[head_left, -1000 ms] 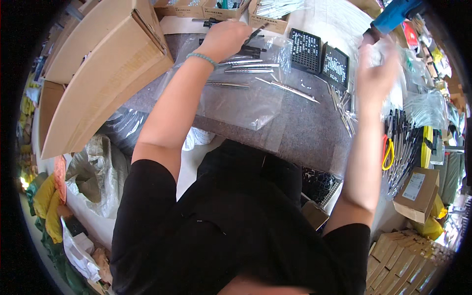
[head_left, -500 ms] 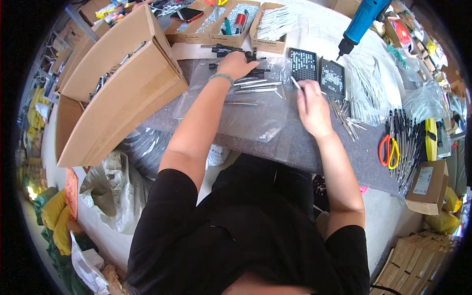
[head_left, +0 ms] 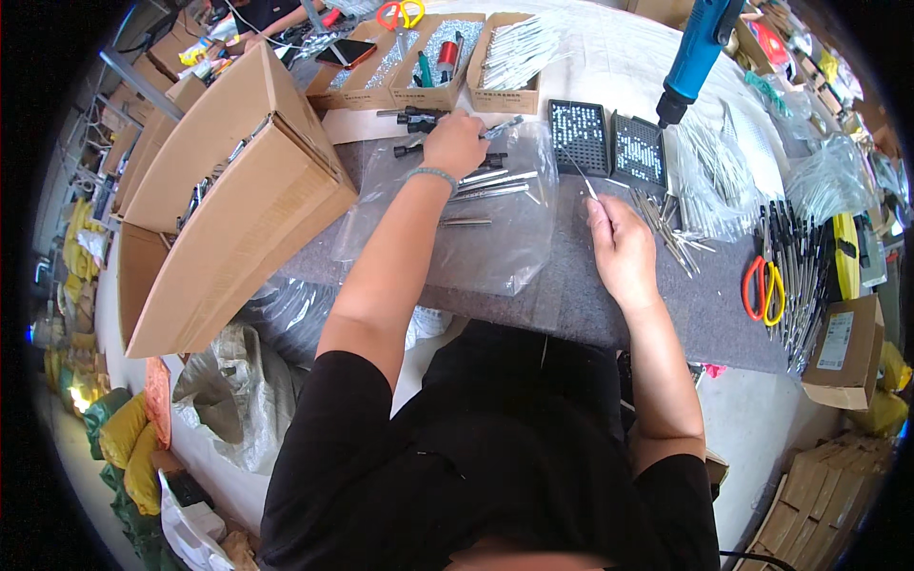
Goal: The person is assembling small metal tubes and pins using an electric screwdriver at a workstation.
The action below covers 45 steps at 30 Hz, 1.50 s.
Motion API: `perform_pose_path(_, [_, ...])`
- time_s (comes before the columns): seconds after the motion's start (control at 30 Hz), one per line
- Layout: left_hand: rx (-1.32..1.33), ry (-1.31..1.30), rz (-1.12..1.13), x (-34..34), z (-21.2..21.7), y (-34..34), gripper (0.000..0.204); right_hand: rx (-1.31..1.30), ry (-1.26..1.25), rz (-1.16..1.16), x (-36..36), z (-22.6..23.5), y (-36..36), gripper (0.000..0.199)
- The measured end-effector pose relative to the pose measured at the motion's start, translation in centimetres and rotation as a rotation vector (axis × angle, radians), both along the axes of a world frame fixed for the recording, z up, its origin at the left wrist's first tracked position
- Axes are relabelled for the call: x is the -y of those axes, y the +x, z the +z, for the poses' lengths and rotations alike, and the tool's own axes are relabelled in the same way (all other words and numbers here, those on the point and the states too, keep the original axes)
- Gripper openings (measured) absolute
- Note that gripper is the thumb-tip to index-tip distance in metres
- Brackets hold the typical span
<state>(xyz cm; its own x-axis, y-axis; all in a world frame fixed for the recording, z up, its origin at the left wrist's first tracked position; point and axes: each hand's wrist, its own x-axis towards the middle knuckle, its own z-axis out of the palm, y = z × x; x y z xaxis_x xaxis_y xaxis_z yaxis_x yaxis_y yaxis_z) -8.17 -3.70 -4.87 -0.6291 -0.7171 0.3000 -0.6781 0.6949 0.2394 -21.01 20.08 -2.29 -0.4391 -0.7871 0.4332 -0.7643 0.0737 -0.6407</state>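
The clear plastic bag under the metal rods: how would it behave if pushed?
The clear plastic bag looks thin and wrinkled, so it would probably crumple rather than slide. The metal rods lying on it seem round; they might roll off.

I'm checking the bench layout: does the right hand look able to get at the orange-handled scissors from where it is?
Probably yes. The right hand rests on the grey mat, and the scissors lie flat further to its right. Only a few loose metal pins lie near the path, low enough to pass over.
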Motion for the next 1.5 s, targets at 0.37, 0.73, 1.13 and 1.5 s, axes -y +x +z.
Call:
perform_pose_path(0.37, [-1.632,1.706,-0.434,-9.3,2.7,1.3,0.012,0.063,-0.038,0.097,-0.8,1.2,3.0,0.017])
perform_pose_path(0.73, [-1.747,1.668,-0.435,-10.6,1.9,1.2,0.016,0.024,-0.067,0.124,-1.3,1.7,3.8,0.017])
perform_pose_path(1.13, [-1.764,1.745,-0.447,-11.7,3.1,1.1,0.014,0.087,-0.051,0.126,-1.2,0.9,3.1,0.016])
perform_pose_path(1.5, [-1.618,1.548,-0.386,-12.1,2.4,0.1,0.002,0.024,-0.06,0.194,-1.7,1.9,3.0,0.024])
